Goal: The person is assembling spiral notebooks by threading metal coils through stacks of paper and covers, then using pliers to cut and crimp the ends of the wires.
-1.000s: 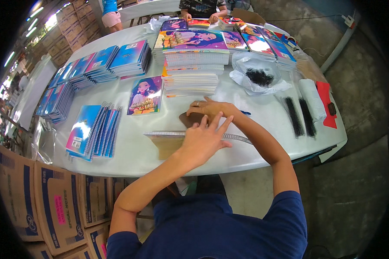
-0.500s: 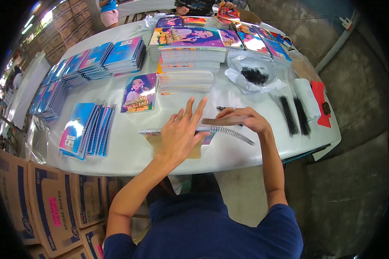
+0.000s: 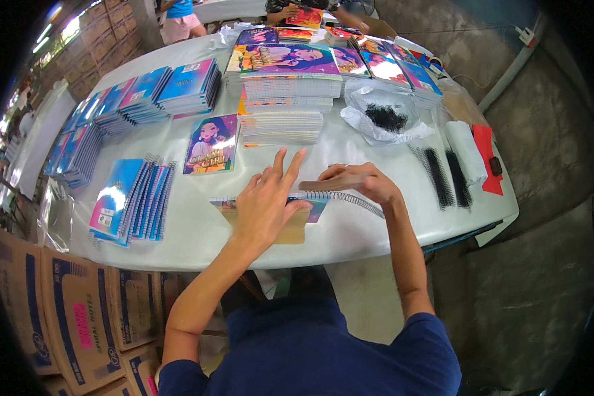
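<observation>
A notebook with a brown cardboard back (image 3: 290, 224) lies at the table's near edge, a metal spiral coil (image 3: 350, 198) running along its top. My left hand (image 3: 267, 198) presses flat on it with the fingers spread. My right hand (image 3: 363, 181) is closed on a flat brown stick-like tool (image 3: 330, 185) held over the coil. Just behind lies a single notebook cover with a cartoon girl (image 3: 211, 143).
Stacks of blue spiral notebooks (image 3: 135, 201) sit at the left and far left. Tall piles of pages with colourful covers (image 3: 287, 79) stand behind. A plastic bag of black coils (image 3: 384, 117) and loose black spirals (image 3: 445, 177) lie right. Cardboard boxes (image 3: 66, 317) stand below left. Other people's hands (image 3: 290, 10) work at the far side.
The view has shifted. My left hand moved from the notebook's right part to lie flat on its cover, and my right hand slid right along the coil with the tool.
</observation>
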`<action>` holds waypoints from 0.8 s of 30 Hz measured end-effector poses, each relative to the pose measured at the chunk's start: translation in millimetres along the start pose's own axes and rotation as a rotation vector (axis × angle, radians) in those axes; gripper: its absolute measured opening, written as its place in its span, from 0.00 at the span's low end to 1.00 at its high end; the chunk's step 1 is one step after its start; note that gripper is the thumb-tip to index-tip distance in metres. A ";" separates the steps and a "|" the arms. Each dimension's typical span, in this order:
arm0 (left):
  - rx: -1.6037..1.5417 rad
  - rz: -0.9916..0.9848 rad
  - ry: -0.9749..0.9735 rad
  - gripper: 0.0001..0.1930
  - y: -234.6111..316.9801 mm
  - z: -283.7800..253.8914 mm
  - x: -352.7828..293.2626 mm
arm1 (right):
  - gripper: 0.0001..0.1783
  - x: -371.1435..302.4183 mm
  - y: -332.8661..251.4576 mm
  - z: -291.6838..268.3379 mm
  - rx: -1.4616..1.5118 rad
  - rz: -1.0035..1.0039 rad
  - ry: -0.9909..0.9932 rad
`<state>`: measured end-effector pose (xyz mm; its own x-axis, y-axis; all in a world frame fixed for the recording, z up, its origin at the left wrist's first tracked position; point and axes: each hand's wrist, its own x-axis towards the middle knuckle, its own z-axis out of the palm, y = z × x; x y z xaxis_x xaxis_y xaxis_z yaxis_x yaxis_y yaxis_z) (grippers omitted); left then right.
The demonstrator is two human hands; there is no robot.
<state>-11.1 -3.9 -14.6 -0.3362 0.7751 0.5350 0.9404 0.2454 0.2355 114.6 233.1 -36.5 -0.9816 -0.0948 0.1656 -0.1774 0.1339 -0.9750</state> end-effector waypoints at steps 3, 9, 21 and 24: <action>0.024 0.043 0.043 0.51 -3.6 4.0 3.0 | 0.38 1.5 -7.3 1.5 -0.048 0.079 -0.037; 0.035 -0.026 -0.030 0.49 -1.9 -3.9 0.9 | 0.35 5.0 9.1 -4.7 0.029 -0.015 -0.051; -0.025 -0.055 -0.033 0.51 -12.8 -10.8 -4.0 | 0.32 32.4 5.6 11.4 0.196 -0.062 -0.107; -0.021 -0.065 -0.045 0.52 -15.5 -13.2 -4.2 | 0.28 36.2 8.1 13.3 0.125 -0.086 -0.136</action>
<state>-25.0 -18.7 -9.8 -0.3934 0.7832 0.4815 0.9153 0.2842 0.2855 78.6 217.6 -40.4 -0.9430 -0.2343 0.2362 -0.2421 -0.0035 -0.9702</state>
